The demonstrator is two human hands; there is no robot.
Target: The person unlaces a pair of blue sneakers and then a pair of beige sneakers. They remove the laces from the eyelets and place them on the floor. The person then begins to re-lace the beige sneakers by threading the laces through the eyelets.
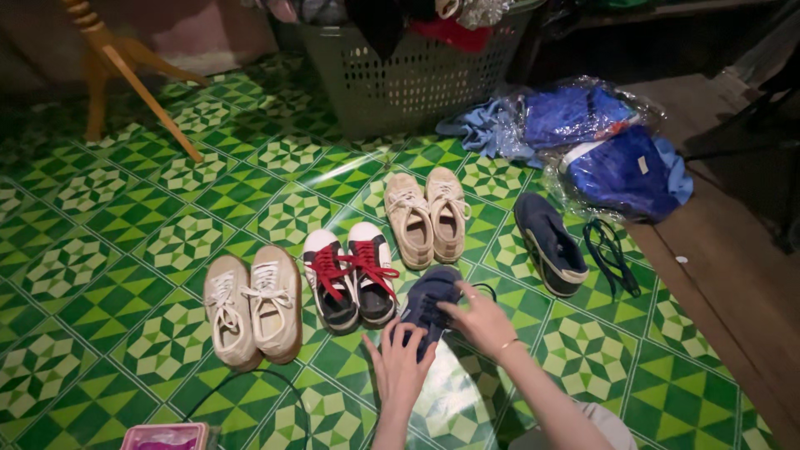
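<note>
A dark navy shoe point(432, 296) lies on the green patterned floor point(125, 250) in front of me. My left hand point(398, 367) touches its near end with spread fingers. On its right side rests my right hand point(479, 318), fingers curled on the upper. A matching navy shoe point(547, 243) lies apart to the right, beside a loose dark lace point(611, 254). To the left stand a black pair with red laces point(350, 273), a beige pair point(252, 304) and, farther back, another beige pair point(429, 215).
A grey laundry basket point(408, 79) full of clothes stands at the back. Blue clothes in clear plastic bags point(604, 146) lie at the right, on a brown floor edge. A wooden chair leg point(142, 87) is at the back left. A pink box point(165, 436) sits at the bottom left.
</note>
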